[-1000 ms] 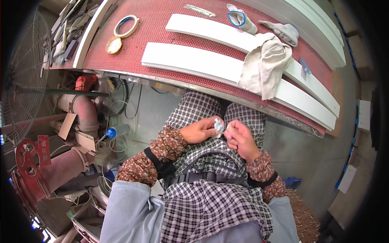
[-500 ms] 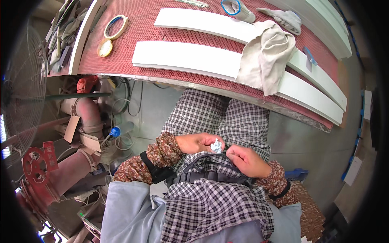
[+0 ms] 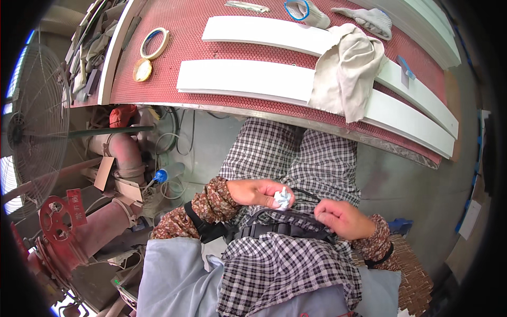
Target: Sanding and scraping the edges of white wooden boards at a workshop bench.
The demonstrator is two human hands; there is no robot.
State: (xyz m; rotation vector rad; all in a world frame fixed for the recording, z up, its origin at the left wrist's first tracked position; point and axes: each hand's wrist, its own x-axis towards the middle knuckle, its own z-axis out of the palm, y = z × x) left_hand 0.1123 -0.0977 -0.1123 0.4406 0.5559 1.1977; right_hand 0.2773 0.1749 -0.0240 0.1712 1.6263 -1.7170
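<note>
My left hand point(image 3: 257, 193) is closed round a small crumpled piece of pale, paper-like material point(image 3: 283, 198), pinched between thumb and fingers above my lap. To its right, my right hand point(image 3: 346, 218) is curled shut at the dark upper edge of a black-strapped waist bag point(image 3: 274, 229). A black edge of the bag runs up to its fingertips; what they grip is hidden. The black-and-white checked cloth point(image 3: 285, 269) of my clothing lies round the bag and over my legs.
Ahead stands a red mesh-topped table point(image 3: 158, 87) with two long white boards point(image 3: 243, 76). A beige cloth point(image 3: 346, 74) drapes over them. Tape rolls point(image 3: 155, 43), gloves point(image 3: 369, 21) and a blue clip-like piece point(image 3: 405, 67) lie there. Red pipes point(image 3: 90, 232) and a fan point(image 3: 34, 127) are at left.
My right hand has moved to the right, away from the left hand, and the bag's dark edge now stretches toward it. My left hand keeps the crumpled piece. The whole view has shifted slightly.
</note>
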